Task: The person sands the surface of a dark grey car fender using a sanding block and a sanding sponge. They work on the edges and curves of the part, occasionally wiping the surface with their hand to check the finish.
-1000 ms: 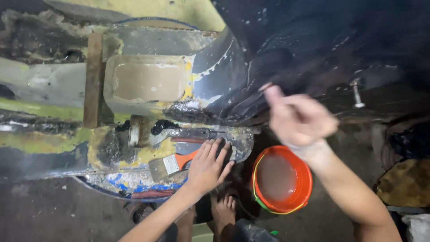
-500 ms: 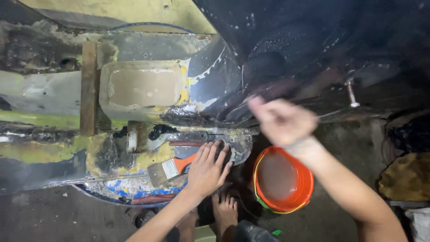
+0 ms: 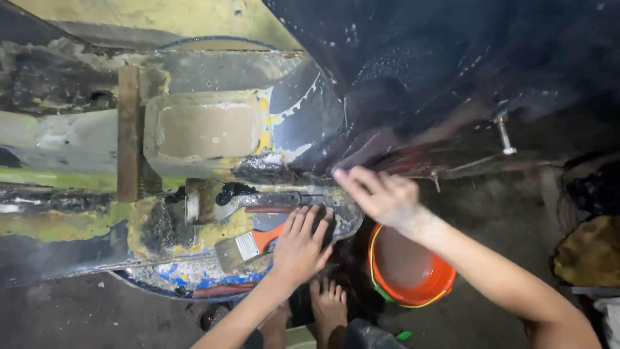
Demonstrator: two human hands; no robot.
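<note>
Left hand [image 3: 300,249] stays flat, fingers spread, holding nothing, on our paint-stained tray [image 3: 194,274] lower centre beside the brush [image 3: 248,245] | right hand [image 3: 381,194] has slid left, open, empty, above the orange bucket [image 3: 413,291]

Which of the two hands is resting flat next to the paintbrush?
The left hand. It lies palm down on the paint-stained ledge, fingers spread, right beside the orange-handled paintbrush. The right hand is higher, at the wet dark panel above the orange bucket.

An orange bucket [image 3: 411,271] sits on the floor, with what may be a yellowish sack [image 3: 591,252] nearby.
</note>
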